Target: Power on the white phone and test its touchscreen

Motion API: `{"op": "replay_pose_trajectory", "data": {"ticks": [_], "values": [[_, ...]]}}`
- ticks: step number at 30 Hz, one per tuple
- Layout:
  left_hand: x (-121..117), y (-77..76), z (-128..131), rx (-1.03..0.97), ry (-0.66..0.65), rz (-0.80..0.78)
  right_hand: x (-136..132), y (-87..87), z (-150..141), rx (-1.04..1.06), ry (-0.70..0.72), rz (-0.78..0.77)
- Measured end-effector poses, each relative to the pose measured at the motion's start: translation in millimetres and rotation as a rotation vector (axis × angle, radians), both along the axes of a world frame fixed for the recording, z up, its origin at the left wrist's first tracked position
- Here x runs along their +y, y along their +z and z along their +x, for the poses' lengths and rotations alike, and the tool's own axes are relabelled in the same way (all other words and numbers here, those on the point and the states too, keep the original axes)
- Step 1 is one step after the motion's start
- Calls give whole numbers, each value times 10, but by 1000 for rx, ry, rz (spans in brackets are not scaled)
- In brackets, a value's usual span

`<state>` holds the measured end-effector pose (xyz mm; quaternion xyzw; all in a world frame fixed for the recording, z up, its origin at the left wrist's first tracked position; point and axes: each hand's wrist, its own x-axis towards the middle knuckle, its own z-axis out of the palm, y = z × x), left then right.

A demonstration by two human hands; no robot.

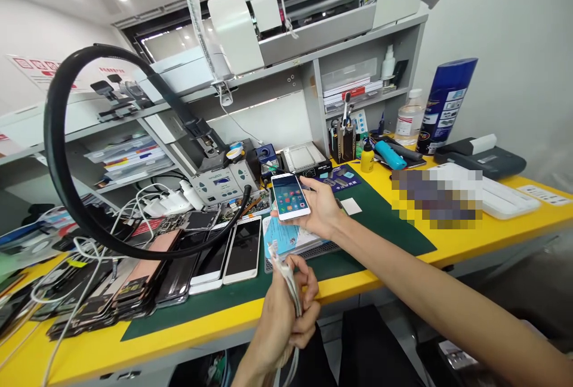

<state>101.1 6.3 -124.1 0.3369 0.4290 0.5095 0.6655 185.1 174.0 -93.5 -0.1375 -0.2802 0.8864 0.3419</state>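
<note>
A white smartphone (290,197) with its screen lit, showing rows of app icons, lies in my right hand (323,211) above the green mat. Its fingers and thumb are wrapped around the phone's right side and underneath. Lower and nearer to me, my left hand (282,309) is closed around a bundled white cable (290,282). One cable end sticks up past the thumb towards the phone, apart from it, and the rest hangs down below the hand. Under the phone, a light blue printed card (276,236) lies on a grey perforated tray or case.
Several phones (244,249) and stacked phone parts (129,297) cover the left of the bench. A thick black hose (51,136) loops over them from a hot-air station (224,183). A spray can (447,103), yellow bottle (367,159) and white case (501,193) stand or lie at right.
</note>
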Motion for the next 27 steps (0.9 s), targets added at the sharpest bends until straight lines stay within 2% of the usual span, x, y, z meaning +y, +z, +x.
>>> {"op": "replay_pose_trajectory", "data": {"ticks": [3,5,14,21,27], "values": [[40,17,-48,-113,-53,-7,-6,2,-1,4,4,9],[55,29,-64,-125,-44,0,-6,2,0,10,7,17],[171,42,-46,1,193,29,-15,4,-17,17,8,39],[246,93,-20,92,262,10,-78,62,-9,10,-16,36],[273,54,10,136,345,3,-111,93,-6,20,-32,37]]}}
